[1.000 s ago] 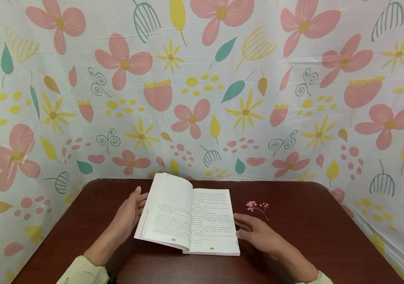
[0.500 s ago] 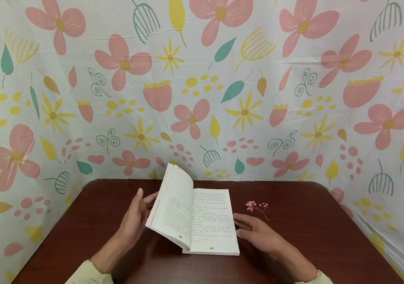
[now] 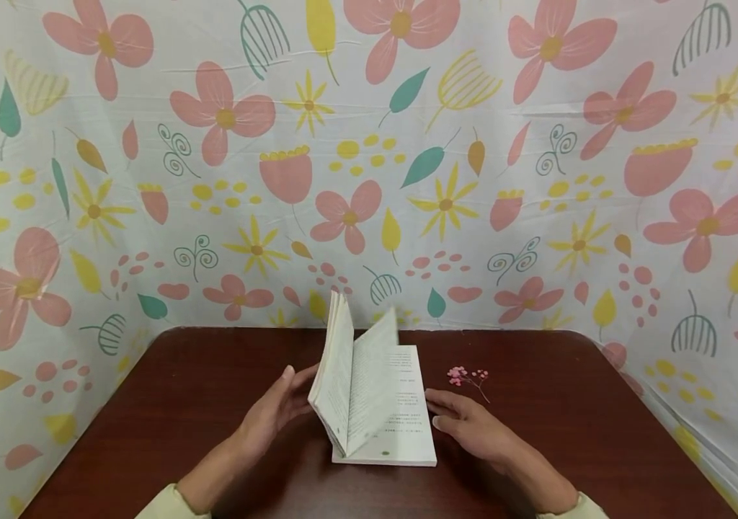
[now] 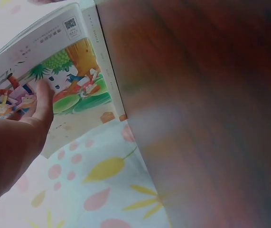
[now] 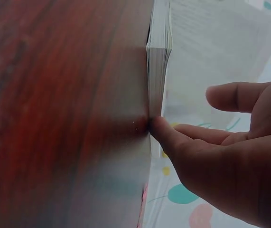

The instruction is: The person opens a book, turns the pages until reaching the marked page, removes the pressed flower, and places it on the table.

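Note:
An open paperback book lies on the dark table, its right part flat and its left part raised nearly upright. A loose page stands between the two, blurred at its edge. My left hand is behind the raised part, fingers extended against the colourful illustrated cover. In the head view those fingertips are hidden by the book. On the other side, my right hand rests with its fingertips at the edge of the page block. Its thumb stands apart from the pages.
A small sprig of pink flowers lies on the reddish-brown table, just beyond my right hand. Behind the table's back edge hangs a flower-patterned cloth, close to the top of the raised pages.
My left hand has moved right, swinging the book's left part from a low slant to nearly upright. A page has come away toward the right side. My right hand stays in place.

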Demonstrator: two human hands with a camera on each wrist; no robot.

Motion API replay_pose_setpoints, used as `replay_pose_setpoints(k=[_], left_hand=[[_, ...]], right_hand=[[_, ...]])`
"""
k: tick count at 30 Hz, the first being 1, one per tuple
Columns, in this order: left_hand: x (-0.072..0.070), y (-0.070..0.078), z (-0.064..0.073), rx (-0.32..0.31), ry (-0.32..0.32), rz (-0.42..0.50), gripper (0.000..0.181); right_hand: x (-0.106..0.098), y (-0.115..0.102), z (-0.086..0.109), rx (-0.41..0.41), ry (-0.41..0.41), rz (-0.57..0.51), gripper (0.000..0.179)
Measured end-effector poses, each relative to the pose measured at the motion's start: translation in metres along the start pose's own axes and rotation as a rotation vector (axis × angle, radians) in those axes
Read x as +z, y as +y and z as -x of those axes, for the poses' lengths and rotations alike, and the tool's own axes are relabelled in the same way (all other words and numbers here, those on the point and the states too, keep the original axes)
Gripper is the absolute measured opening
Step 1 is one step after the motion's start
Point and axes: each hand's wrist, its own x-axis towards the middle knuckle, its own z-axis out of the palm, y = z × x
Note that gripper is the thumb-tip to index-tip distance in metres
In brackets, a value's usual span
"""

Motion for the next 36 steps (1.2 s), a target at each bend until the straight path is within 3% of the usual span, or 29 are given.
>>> replay_pose_setpoints(k=[4, 8, 13, 18, 21, 24, 28, 36], left_hand=[[0.007, -0.002, -0.001, 0.081, -0.08, -0.08, 0.057], [0.015, -0.003, 0.0, 0.122, -0.122, -0.172, 0.05], [0.025, -0.005, 0.004, 0.039, -0.145, -0.406, 0.044], [0.032, -0.008, 0.009, -0.038, -0.226, -0.695, 0.045], [0.036, -0.011, 0.011, -0.037, -0.278, -0.821, 0.048], [0.038, -0.012, 0.013, 0.001, -0.32, -0.922, 0.051], [0.039, -0.014, 0.015, 0.061, -0.354, -1.005, 0.055], [0.038, -0.016, 0.019, 0.111, -0.403, -1.064, 0.055]], right_hand=[[0.0, 0.0, 0.0, -0.003, 0.0, 0.01, 0.053], [-0.001, 0.0, 0.0, -0.007, -0.006, 0.005, 0.052], [-0.002, 0.001, 0.0, -0.014, 0.001, 0.019, 0.052], [-0.003, 0.001, 0.0, -0.016, -0.014, 0.009, 0.051], [-0.002, 0.0, 0.0, 0.004, 0.001, 0.021, 0.05], [-0.001, 0.0, -0.001, 0.022, 0.034, 0.046, 0.048], [0.001, 0.0, -0.001, 0.036, 0.071, 0.079, 0.047], [0.003, 0.001, -0.001, 0.064, 0.124, 0.14, 0.048]])
